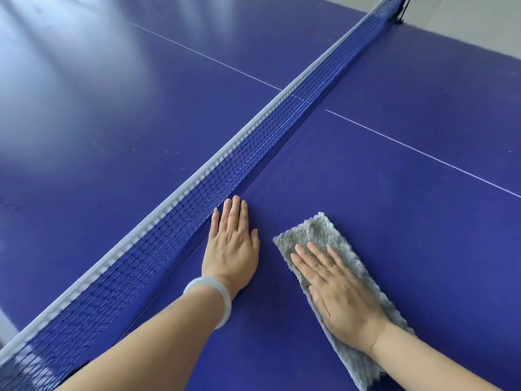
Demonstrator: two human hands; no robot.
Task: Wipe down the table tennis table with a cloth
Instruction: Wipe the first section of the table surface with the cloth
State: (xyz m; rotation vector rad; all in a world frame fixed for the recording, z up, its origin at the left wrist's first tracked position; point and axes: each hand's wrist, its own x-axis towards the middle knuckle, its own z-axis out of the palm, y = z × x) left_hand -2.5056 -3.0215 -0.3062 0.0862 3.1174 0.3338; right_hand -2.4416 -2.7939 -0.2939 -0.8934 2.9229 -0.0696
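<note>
A grey fluffy cloth (318, 231), folded into a long strip, lies flat on the blue table tennis table (394, 210) on the near side of the net. My right hand (337, 289) presses on the cloth with straight, spread fingers. My left hand (232, 244) rests flat on the bare table to the left of the cloth, right beside the foot of the net, fingertips almost at the mesh. A pale bangle sits on the left wrist.
The blue net (253, 142) with its white top band runs diagonally from lower left to upper right. A white centre line (423, 150) crosses the table. The net post (401, 12) stands at the far edge, with pale floor beyond.
</note>
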